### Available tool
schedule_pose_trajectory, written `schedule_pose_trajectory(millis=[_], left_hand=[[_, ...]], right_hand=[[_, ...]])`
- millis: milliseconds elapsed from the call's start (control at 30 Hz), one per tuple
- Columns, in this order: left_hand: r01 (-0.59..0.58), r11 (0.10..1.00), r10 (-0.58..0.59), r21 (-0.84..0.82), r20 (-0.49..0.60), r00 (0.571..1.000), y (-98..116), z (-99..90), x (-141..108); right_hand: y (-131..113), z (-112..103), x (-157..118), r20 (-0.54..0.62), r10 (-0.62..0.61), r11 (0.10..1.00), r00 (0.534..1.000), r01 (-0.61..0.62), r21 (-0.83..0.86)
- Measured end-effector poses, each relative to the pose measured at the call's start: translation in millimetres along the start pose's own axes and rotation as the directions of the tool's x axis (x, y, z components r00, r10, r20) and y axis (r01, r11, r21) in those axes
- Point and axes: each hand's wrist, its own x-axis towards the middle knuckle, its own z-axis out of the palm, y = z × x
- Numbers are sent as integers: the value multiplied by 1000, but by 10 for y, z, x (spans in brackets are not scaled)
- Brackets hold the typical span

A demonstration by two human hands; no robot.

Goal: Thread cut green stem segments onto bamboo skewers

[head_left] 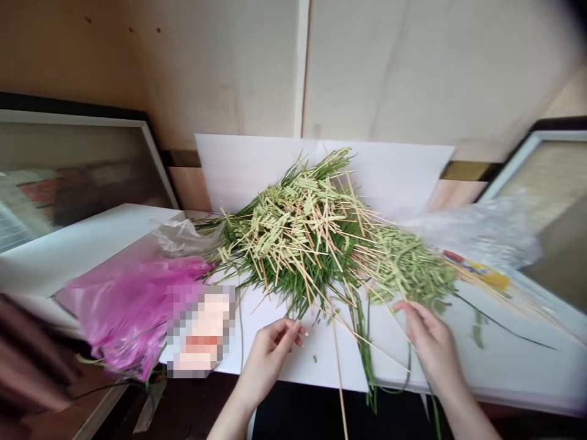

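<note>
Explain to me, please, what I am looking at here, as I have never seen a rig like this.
There is no robot here: a person works with two bare hands, and the single picture comes from a camera worn on the head, looking forward and down. On the white table lies a heap of long green leaves, topped with pale thin sticks and short green pieces. A pink plastic bag lies to the left, clear plastic to the right. The left hand and right hand are in front of the heap; what either holds is too small to tell.
</note>
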Motion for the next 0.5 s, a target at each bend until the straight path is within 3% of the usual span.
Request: schedule_pose_trajectory(millis=[267,500], left_hand=[[8,992,-11,123,25,1000,-17,-28,93],[43,976,-45,214,7,999,19,6,142]], right_hand=[[223,202,27,141,-83,987,986,101,-124],[62,237,-94,283,-204,923,937,280,-264]])
